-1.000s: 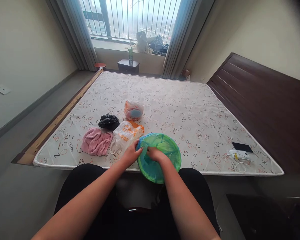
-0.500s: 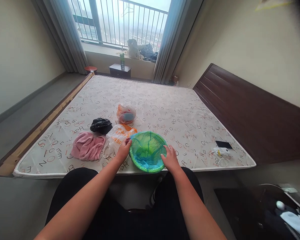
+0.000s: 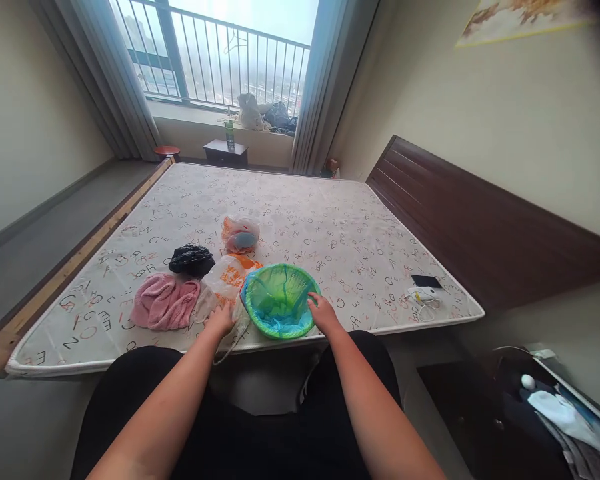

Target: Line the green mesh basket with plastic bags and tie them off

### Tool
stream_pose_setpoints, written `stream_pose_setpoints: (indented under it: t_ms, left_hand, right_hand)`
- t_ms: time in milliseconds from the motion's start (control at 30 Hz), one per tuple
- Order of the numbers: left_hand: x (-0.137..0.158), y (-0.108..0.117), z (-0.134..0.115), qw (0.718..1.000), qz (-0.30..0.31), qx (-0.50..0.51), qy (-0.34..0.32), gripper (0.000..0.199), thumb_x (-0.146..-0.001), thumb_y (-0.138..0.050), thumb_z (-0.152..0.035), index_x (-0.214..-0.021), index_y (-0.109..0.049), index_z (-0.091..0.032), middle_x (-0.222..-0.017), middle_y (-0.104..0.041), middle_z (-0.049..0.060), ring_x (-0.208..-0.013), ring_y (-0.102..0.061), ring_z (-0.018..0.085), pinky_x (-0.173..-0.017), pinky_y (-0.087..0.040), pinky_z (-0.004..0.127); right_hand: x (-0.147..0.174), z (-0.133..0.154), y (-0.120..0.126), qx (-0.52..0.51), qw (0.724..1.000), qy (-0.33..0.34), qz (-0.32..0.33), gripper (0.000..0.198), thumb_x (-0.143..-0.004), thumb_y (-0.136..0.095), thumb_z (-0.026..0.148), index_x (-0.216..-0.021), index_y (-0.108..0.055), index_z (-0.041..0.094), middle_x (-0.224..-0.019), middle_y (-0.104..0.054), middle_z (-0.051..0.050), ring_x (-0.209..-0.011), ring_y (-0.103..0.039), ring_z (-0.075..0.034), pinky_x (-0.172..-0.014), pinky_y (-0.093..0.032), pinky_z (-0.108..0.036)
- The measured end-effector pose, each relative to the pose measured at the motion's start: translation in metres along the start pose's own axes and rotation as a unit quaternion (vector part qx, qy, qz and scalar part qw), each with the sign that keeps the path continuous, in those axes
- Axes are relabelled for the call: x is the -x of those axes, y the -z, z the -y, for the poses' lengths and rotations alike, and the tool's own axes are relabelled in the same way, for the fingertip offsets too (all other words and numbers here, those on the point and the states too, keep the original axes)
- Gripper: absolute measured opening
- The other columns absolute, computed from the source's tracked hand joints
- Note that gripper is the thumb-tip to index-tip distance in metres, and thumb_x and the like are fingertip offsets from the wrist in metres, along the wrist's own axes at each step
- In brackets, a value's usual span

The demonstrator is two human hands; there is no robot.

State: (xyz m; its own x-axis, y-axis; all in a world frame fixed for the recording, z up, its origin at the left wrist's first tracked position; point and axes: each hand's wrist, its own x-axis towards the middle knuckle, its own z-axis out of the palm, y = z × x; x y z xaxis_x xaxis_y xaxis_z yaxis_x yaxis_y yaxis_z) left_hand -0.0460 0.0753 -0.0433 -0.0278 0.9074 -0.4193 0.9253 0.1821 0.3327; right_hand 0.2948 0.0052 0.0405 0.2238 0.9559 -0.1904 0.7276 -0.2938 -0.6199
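Observation:
A green plastic basket [image 3: 307, 285], lined with a thin blue-green bag [image 3: 283, 320], stands at the near edge of the mattress. My right hand [image 3: 324, 313] grips its right rim, fingers over the edge. Left of the basket lies a crumpled white plastic bag with orange print [image 3: 230, 277]. My left hand [image 3: 221, 321] rests at the near side of that bag, fingers stretched out and apart, holding nothing visible. Close by on the left are a pink towel [image 3: 165, 303] and a black plastic bag [image 3: 191, 259]. A clear and orange bag with things inside [image 3: 241, 235] sits behind them.
The mattress [image 3: 305, 207] has a dark headboard [image 3: 460, 213] on the right. A black phone [image 3: 427, 281] and a white device with a cable [image 3: 423, 294] lie near its right corner. A dark bedside table [image 3: 460, 407] stands at lower right.
My left hand has let go of the basket's left rim and moved left to the white and orange bag. My right hand stays on the basket. The view has shifted right.

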Motion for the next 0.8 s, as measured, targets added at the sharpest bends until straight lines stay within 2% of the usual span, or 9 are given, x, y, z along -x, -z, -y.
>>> stream_pose_setpoints:
  t_ms: [100, 200, 333, 433, 533, 633, 700, 800]
  left_hand:
    - [-0.002, -0.004, 0.006, 0.999, 0.001, -0.003, -0.044, 0.061, -0.074, -0.069, -0.023, -0.134, -0.059, -0.016, -0.134, -0.06, 0.026, -0.124, -0.059, 0.042, -0.102, -0.043, 0.053]
    - [-0.005, 0.0, 0.001, 0.997, -0.016, 0.02, -0.068, 0.042, -0.078, -0.065, -0.023, -0.12, -0.068, -0.017, -0.126, -0.068, 0.019, -0.12, -0.064, 0.033, -0.1, -0.047, 0.041]
    - [-0.007, 0.012, -0.013, 0.993, -0.07, 0.047, -0.079, 0.039, -0.089, -0.053, -0.026, -0.125, -0.068, -0.017, -0.128, -0.069, 0.018, -0.123, -0.062, 0.032, -0.104, -0.046, 0.041]
    - [-0.004, 0.024, -0.024, 0.982, -0.133, 0.092, -0.095, 0.041, -0.092, -0.052, -0.028, -0.128, -0.067, -0.016, -0.128, -0.069, 0.018, -0.123, -0.063, 0.032, -0.106, -0.045, 0.042]
    - [0.002, 0.04, -0.033, 0.959, -0.2, 0.171, -0.103, 0.039, -0.089, -0.057, -0.031, -0.123, -0.071, -0.017, -0.124, -0.072, 0.015, -0.118, -0.065, 0.032, -0.106, -0.045, 0.044]
    - [0.01, 0.059, -0.038, 0.931, -0.238, 0.256, -0.105, 0.039, -0.088, -0.057, -0.035, -0.12, -0.074, -0.019, -0.124, -0.072, 0.012, -0.112, -0.067, 0.03, -0.105, -0.047, 0.043]
    - [0.016, 0.072, -0.039, 0.904, -0.268, 0.313, -0.112, 0.038, -0.087, -0.056, -0.036, -0.117, -0.075, -0.021, -0.123, -0.073, 0.01, -0.109, -0.068, 0.028, -0.103, -0.048, 0.041]
    - [0.022, 0.09, -0.039, 0.862, -0.291, 0.402, -0.106, 0.041, -0.085, -0.055, -0.037, -0.116, -0.075, -0.019, -0.107, -0.076, 0.008, -0.099, -0.07, 0.025, -0.096, -0.052, 0.039]
  right_hand:
    - [0.0, -0.001, -0.001, -0.001, 1.0, 0.001, -0.001, 0.047, -0.1, -0.042, 0.036, -0.14, -0.058, 0.017, -0.138, -0.061, -0.012, -0.13, -0.055, -0.021, -0.111, -0.038, -0.03]
    - [-0.002, -0.001, -0.002, 0.002, 1.0, -0.006, -0.002, 0.046, -0.1, -0.043, 0.036, -0.14, -0.058, 0.018, -0.138, -0.06, -0.011, -0.131, -0.054, -0.021, -0.111, -0.038, -0.03]
    - [-0.002, 0.0, -0.002, 0.002, 1.0, -0.008, 0.001, 0.046, -0.099, -0.044, 0.034, -0.14, -0.058, 0.018, -0.138, -0.06, -0.012, -0.131, -0.054, -0.021, -0.112, -0.037, -0.03]
    - [0.0, 0.001, -0.001, 0.001, 1.0, -0.005, 0.003, 0.046, -0.099, -0.044, 0.034, -0.14, -0.057, 0.018, -0.137, -0.06, -0.012, -0.13, -0.054, -0.022, -0.112, -0.037, -0.031]
    - [0.002, 0.004, -0.001, 0.001, 1.0, -0.013, 0.006, 0.046, -0.099, -0.044, 0.034, -0.14, -0.056, 0.019, -0.137, -0.06, -0.012, -0.129, -0.055, -0.023, -0.111, -0.038, -0.033]
    - [0.002, 0.006, 0.0, 0.005, 1.0, -0.021, 0.011, 0.046, -0.098, -0.044, 0.035, -0.14, -0.056, 0.02, -0.139, -0.059, -0.012, -0.13, -0.054, -0.023, -0.111, -0.039, -0.034]
    - [0.002, 0.007, -0.001, 0.005, 1.0, -0.024, 0.01, 0.047, -0.098, -0.044, 0.036, -0.14, -0.055, 0.021, -0.139, -0.059, -0.011, -0.131, -0.053, -0.023, -0.112, -0.038, -0.035]
    - [0.0, 0.008, -0.003, 0.002, 1.0, -0.025, 0.004, 0.047, -0.097, -0.044, 0.035, -0.14, -0.056, 0.02, -0.138, -0.059, -0.011, -0.131, -0.053, -0.023, -0.112, -0.037, -0.034]
